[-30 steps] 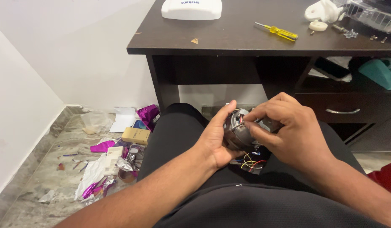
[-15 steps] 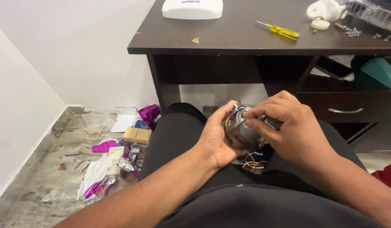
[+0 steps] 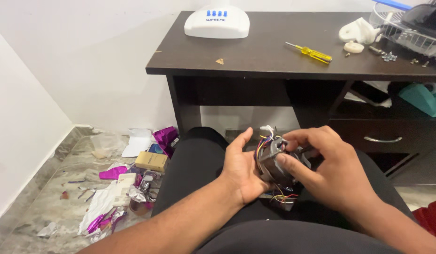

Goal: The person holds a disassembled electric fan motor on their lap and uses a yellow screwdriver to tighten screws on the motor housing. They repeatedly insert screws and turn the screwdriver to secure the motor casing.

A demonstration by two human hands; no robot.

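A small grey metal motor [image 3: 274, 162] with coloured wires hanging from it sits over my lap. My left hand [image 3: 241, 171] cups it from the left, palm under it, fingers pointing up. My right hand [image 3: 328, 171] grips it from the right, with thumb and fingertips on its top and front. A bundle of thin wires [image 3: 281, 197] trails below the motor onto my black trousers. The far side of the motor is hidden by my right hand.
A dark wooden desk [image 3: 255, 63] stands ahead with a white fan base [image 3: 217, 23], a yellow screwdriver [image 3: 310, 51], white plastic parts [image 3: 357, 33], loose screws and a wire fan guard [image 3: 406, 33]. A drawer [image 3: 383, 136] is below. Wrappers and a small box [image 3: 151, 161] litter the floor at left.
Both hands with the motor have stayed over my lap. My right fingers have shifted on its top, and my left fingers have opened out a little.
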